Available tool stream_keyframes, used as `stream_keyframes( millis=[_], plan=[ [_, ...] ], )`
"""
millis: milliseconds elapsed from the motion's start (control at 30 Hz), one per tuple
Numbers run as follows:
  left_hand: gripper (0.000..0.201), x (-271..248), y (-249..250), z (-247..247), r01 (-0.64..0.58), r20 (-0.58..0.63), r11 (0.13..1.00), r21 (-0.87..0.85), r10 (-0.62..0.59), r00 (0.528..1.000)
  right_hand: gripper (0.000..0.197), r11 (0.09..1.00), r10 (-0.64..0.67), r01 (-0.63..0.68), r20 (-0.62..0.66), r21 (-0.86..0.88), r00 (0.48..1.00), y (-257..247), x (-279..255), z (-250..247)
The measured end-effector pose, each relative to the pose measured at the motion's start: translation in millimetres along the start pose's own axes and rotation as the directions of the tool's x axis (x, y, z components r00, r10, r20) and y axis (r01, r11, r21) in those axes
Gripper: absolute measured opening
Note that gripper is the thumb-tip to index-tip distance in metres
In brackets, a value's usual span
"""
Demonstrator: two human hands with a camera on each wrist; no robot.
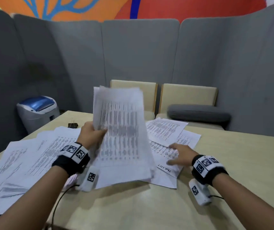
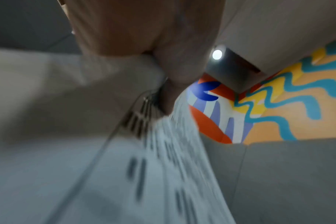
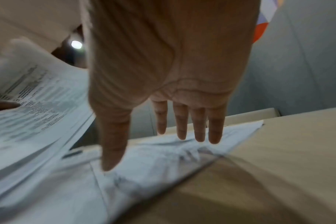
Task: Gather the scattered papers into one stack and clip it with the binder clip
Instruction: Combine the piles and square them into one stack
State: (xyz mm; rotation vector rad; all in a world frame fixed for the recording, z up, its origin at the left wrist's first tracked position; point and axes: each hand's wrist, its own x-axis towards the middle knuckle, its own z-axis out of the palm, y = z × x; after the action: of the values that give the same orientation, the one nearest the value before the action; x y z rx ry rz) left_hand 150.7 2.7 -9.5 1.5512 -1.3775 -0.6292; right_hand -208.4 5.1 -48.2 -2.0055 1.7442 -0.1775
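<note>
The left hand pinches the gathered sheaf upright at centre; the right hand, fingers spread, reaches loose sheets at 2 o'clock. The binder clip waits at 11 o'clock. One-handed, the sheaf may fan and slip.

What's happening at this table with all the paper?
A person is gathering loose printed sheets. The left hand holds a raised bundle of papers by its edge, while the right hand reaches with straight fingers over the sheets on the right. More sheets lie spread on the left of the table. The binder clip sits untouched at the far edge.
</note>
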Motion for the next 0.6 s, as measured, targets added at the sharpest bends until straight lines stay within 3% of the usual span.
stream_keyframes(
  millis=[67,100,200,267,333,367,433,533,600],
  plan=[
    [0.026,3,-21,-3,0.134,0.103,0.980,0.147,-0.149,0.983,0.108,0.986,0.033,-0.011,0.126,-0.169,0.992,5,-5,12],
    [0.029,2,-30,-1,0.182,0.144,0.957,0.227,-0.218,0.965,0.102,0.970,0.041,-0.006,0.137,-0.243,0.990,4,-7,16],
    [0.038,-2,-58,5,0.256,0.232,0.881,0.399,-0.367,0.901,0.052,0.866,-0.079,0.082,0.028,-0.494,0.997,-3,-18,25],
    [0.041,-5,-72,9,0.298,0.300,0.866,0.401,-0.432,0.850,0.034,0.742,-0.179,0.148,0.020,-0.654,0.984,-13,-28,29],
    [0.034,-11,-73,10,0.299,0.350,0.881,0.367,-0.429,0.833,0.014,0.666,-0.224,0.182,0.039,-0.723,0.974,-16,-35,31],
    [0.029,-13,-74,10,0.292,0.364,0.892,0.345,-0.414,0.834,0.007,0.683,-0.217,0.157,0.008,-0.713,0.976,-17,-40,30],
    [0.026,-15,-71,9,0.279,0.387,0.911,0.303,-0.386,0.837,0.016,0.792,-0.173,0.081,-0.095,-0.605,0.980,-19,-47,23],
    [0.029,-14,-68,8,0.269,0.397,0.919,0.288,-0.371,0.840,0.028,0.948,-0.105,0.039,-0.197,-0.315,0.975,-29,-59,13],
    [0.028,-14,-62,10,0.260,0.382,0.926,0.274,-0.353,0.854,0.028,0.994,-0.095,0.080,-0.235,-0.072,0.967,-44,-68,8]
  ],
)
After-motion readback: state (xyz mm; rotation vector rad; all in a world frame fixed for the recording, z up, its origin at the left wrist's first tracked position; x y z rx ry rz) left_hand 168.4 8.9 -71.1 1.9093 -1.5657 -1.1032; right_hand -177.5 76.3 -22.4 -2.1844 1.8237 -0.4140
